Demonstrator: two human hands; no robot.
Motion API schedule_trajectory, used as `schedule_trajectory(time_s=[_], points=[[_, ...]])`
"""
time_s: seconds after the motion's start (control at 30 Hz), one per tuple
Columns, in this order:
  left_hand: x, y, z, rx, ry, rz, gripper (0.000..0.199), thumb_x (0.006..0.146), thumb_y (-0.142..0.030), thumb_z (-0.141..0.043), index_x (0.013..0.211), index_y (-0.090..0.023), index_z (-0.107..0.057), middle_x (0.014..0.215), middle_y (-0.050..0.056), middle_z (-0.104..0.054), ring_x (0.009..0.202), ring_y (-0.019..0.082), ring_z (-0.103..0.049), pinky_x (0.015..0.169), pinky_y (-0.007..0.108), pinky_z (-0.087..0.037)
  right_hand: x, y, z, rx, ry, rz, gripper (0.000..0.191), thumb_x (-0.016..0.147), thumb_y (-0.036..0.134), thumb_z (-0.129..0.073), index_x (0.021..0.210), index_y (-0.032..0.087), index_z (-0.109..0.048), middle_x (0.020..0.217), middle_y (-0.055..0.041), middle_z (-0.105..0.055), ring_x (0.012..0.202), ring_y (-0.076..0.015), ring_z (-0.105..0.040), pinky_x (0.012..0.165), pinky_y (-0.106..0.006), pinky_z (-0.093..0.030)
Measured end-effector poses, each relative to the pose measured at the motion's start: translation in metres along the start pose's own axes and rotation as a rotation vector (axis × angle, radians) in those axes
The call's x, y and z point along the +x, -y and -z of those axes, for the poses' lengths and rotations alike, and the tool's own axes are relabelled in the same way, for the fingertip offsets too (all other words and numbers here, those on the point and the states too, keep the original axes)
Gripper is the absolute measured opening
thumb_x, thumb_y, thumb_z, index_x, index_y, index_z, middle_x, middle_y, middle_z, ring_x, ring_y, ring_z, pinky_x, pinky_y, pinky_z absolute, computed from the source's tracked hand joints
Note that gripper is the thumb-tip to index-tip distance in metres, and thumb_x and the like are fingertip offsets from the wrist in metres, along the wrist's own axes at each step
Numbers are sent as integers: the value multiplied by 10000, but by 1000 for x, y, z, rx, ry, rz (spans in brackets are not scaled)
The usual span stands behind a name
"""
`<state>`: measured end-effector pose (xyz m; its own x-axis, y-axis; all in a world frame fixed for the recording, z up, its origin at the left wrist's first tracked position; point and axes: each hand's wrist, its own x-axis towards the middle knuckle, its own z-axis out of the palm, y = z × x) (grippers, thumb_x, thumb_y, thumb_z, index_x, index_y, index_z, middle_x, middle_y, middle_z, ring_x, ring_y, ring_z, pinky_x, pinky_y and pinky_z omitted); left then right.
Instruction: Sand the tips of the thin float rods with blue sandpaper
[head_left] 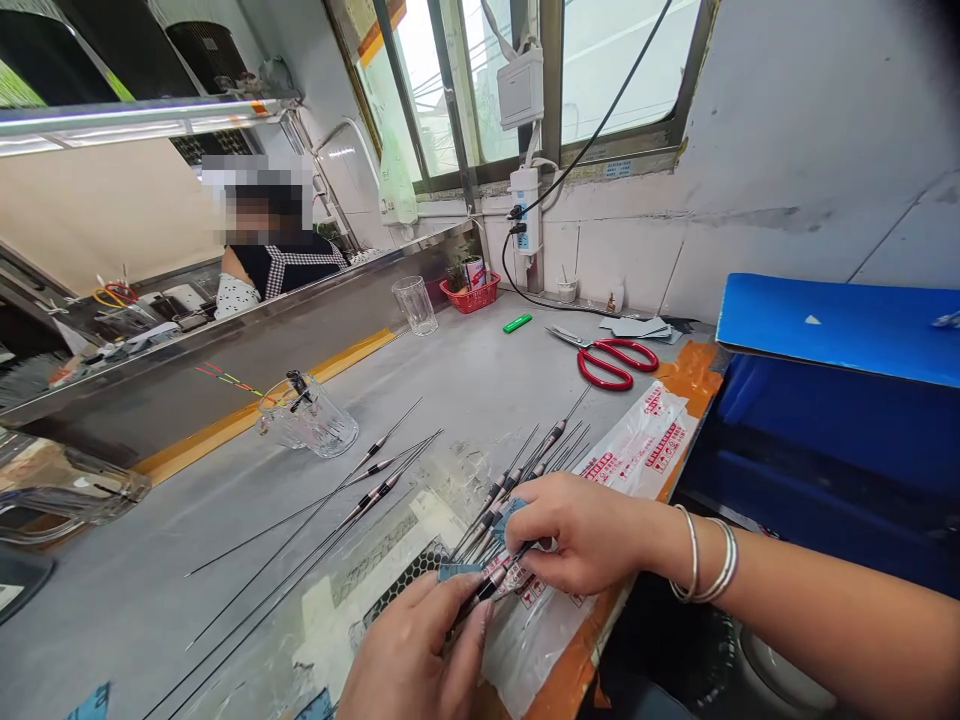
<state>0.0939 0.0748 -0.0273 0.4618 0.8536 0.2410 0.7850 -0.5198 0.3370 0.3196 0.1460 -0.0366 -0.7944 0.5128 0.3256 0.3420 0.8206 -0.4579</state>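
Counter (465, 370) in front of me; near its taped edge, right hand (581, 528) and left hand (421, 640) pinch one float (493, 580), blue paper (510, 514) in the right. I'd judge it light, stiff, fragile-tipped, best held by its body.

One left hand (420, 650) and one right hand (577, 530) are counted. Four banded rods (373, 496) are laid loose at the left; the bunched rods (556, 432) beside the hands are too overlapped to be numbered. One pair of scissors (585, 347), one red basket (476, 297), one green stick (517, 324) and one blue panel (847, 330) are counted. Two black plugs (515, 213) are held in one power strip (531, 240), and one other person (281, 265) is seen farther back.
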Motion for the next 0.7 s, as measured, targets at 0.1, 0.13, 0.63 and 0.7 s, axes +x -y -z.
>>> schedule_trajectory(time_s=[0.1,0.13,0.63,0.7], points=[[1,0,0,-11,15,2,167,908,-285,-519,974,-283,-673,707,-32,-676,617,125,-666,534,218,-532,1,2,0,-3,18,-14,146,755,117,-563,845,173,-664,683,-7,-542,673,-145,-496,589,-242,-344],[1,-1,0,-15,24,5,170,909,-284,-518,979,-287,-673,715,-32,-679,624,124,-668,543,217,-534,1,3,-1,-6,22,-19,147,756,123,-566,852,175,-666,690,-8,-542,677,-146,-500,587,-242,-342],[2,0,-4,-9,70,47,173,913,-301,-507,983,-289,-664,735,-20,-671,650,143,-661,561,242,-532,2,7,-5,-41,-35,-41,115,717,138,-584,771,185,-674,636,-2,-483,637,-143,-463,533,-244,-260],[2,0,-5,-16,81,55,173,916,-300,-505,991,-289,-661,746,-18,-672,661,142,-660,573,242,-534,2,6,-7,-57,-38,-42,100,716,141,-584,754,185,-665,628,0,-473,632,-141,-451,529,-246,-250]])
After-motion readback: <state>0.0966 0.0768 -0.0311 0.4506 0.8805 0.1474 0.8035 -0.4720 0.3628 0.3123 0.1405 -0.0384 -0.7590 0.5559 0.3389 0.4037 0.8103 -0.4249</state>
